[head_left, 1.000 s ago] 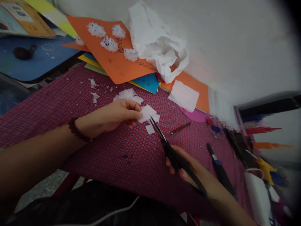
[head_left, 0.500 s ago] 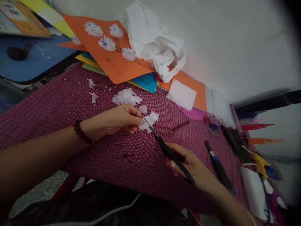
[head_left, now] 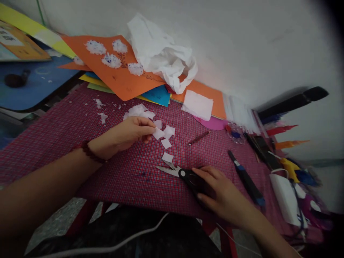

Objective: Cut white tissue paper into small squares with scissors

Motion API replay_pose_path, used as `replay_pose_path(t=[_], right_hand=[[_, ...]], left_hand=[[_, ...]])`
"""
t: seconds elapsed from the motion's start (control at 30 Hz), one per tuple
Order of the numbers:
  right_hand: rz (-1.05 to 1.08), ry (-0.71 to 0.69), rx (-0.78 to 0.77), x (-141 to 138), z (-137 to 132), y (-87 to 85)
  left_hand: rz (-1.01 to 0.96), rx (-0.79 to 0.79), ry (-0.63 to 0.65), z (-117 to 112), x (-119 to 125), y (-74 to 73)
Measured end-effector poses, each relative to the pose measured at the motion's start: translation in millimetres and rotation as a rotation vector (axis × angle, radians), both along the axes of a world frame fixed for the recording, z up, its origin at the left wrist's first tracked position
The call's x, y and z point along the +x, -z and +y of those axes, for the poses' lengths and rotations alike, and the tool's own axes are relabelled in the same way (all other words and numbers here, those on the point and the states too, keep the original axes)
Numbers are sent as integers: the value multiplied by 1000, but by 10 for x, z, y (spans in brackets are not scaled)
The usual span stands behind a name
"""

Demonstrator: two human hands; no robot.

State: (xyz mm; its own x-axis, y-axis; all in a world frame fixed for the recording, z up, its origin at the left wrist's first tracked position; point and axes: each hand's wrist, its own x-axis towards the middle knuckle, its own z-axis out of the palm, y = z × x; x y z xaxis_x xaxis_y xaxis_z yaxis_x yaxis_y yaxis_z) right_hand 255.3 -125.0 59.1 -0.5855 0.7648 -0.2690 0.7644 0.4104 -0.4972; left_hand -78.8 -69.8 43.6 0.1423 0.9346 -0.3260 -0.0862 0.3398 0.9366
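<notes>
Between thumb and forefinger, my left hand [head_left: 131, 132] pinches a small white paper piece [head_left: 158, 133]. My right hand [head_left: 220, 193] is on the black handles of the scissors [head_left: 182, 173], its fingers partly hiding them. The scissors lie low at the tablecloth with their blades a little apart, pointing left. A loose paper square [head_left: 167, 157] lies just beyond the blades. More cut squares [head_left: 166, 143] are scattered near my left fingertips, and a heap of white paper pieces [head_left: 139, 111] sits behind that hand.
An orange sheet with puffy white flowers [head_left: 123, 82] leans at the back beside a crumpled white bag [head_left: 163, 53]. A folded white paper stack [head_left: 197, 104], a dark red pencil [head_left: 199, 138] and a black-blue cutter [head_left: 246, 179] lie to the right, near a white mask [head_left: 286, 199].
The scissors have moved from the paper at my left fingers down to the tablecloth, turning flat. More loose squares show. My left hand still pinches paper.
</notes>
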Motion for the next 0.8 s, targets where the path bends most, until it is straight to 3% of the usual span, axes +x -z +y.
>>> replay_pose_path(t=[0.1,0.17,0.33,0.43,0.8], right_hand=[[161,127,95,-126,75,-53],[336,203,51,-323,185,-69],[607,306,-481,-963,533,9],[668,361,-635,-1234,673,69],[734,395,-689,-1442,809,131]], left_hand=[[-138,-36,-10,-3,46,37],[-203,-37,-29,-11,82,51],[-233,-29,-64,-43,134,34],[-211,-7,-85,-50,133,27],[-39,160,-54,-72,163,47]])
